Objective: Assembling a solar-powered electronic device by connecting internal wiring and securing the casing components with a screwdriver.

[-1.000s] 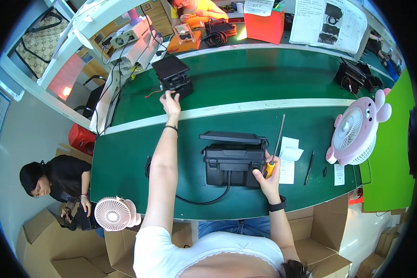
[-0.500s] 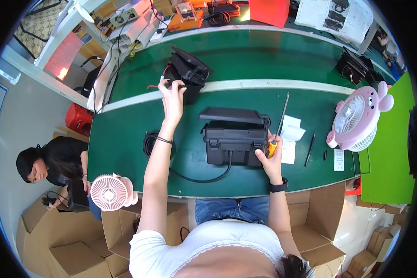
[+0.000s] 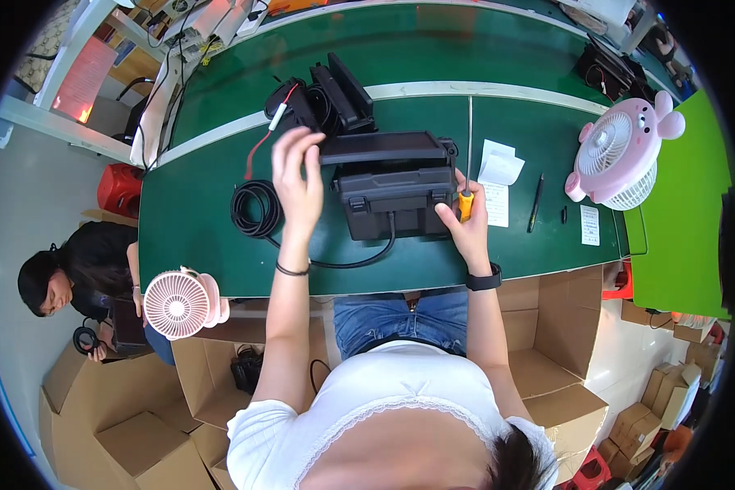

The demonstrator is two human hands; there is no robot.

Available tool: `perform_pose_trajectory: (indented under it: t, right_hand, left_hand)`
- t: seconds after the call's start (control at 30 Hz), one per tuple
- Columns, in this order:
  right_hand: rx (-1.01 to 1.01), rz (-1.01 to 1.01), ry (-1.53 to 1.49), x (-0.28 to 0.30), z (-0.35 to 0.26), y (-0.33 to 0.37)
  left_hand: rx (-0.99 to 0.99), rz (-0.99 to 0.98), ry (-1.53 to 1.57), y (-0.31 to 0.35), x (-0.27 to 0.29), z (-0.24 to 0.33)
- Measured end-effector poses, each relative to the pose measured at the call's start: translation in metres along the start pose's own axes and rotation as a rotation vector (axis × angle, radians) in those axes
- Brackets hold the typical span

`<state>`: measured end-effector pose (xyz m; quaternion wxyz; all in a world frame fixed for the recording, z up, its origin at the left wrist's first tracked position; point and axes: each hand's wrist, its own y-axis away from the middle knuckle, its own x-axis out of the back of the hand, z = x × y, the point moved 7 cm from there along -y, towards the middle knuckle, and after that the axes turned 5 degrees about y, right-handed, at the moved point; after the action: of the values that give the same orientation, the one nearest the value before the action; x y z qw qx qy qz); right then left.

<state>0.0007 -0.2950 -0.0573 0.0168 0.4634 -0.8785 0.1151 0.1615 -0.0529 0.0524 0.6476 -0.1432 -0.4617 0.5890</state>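
Observation:
In front of me on the green bench stands a black plastic case with its lid raised. A black cable runs from its front to a coil at the left. My left hand is at the lid's left end, fingers apart, with nothing seen in it; whether it touches the lid I cannot tell. My right hand grips a screwdriver with a yellow handle, its long shaft pointing away from me, beside the case's right side. Behind stands a second black case, opened, with a red-and-white wire beside it.
Paper slips and a black pen lie right of the case. A pink fan stands farther right; a smaller pink fan is at the left edge. A co-worker handles a dark case at the left. Cardboard boxes flank me.
My left hand has let go of the second case and come back to the near case's lid. The second case has turned, showing its wire and cable. The whole view has shifted.

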Motion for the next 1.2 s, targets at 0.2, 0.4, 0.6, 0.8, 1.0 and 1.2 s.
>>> perform_pose_trajectory:
  t: [0.2,0.4,0.6,0.8,1.0,1.2]
  right_hand:
    - [0.079,0.087,0.015,0.005,-0.008,0.01]
    - [0.052,0.084,-0.031,0.01,-0.004,0.011]
    - [-0.039,-0.032,-0.038,-0.013,-0.02,0.017]
    - [0.069,-0.022,0.005,-0.026,-0.019,0.016]
    - [0.036,0.038,0.056,-0.014,-0.035,0.024]
    - [0.134,-0.051,0.343,0.018,-0.088,0.046]
  left_hand:
    - [0.316,-0.098,0.525,0.031,-0.019,-0.004]
    - [0.244,-0.059,0.063,0.054,-0.009,0.034]
    - [0.203,-0.279,-0.472,0.058,0.021,0.04]
    - [0.058,-0.624,-0.313,0.048,-0.012,0.064]
    - [0.051,-0.53,-0.357,0.047,-0.019,0.06]
    - [0.129,-0.45,-0.452,0.032,-0.024,0.046]
